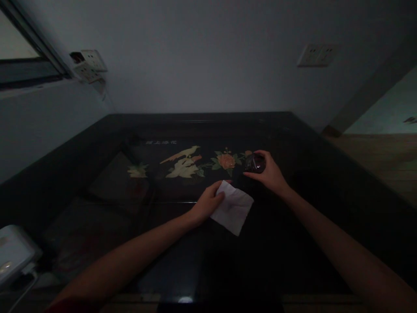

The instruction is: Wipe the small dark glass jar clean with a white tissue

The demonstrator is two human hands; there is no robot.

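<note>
My left hand [207, 203] pinches a white paper tissue [233, 208] by its left edge; the sheet hangs out flat to the right, over the dark table [182, 243]. Farther right, my right hand [270, 172] grips a small dark, rounded, glossy object [255, 163] between thumb and fingers. Its exact kind is too dim to make out. The tissue and the glossy object are apart. Behind both hands, the tabletop carries an inlaid picture of birds [182, 163] and an orange flower [226, 161].
A white device with a cable [14, 252] stands at the lower left. Wall sockets [314, 55] are at the upper right, with more sockets [93, 60] at the upper left. The white wall [202, 65] rises behind the table, and a wooden floor [384, 152] shows at right.
</note>
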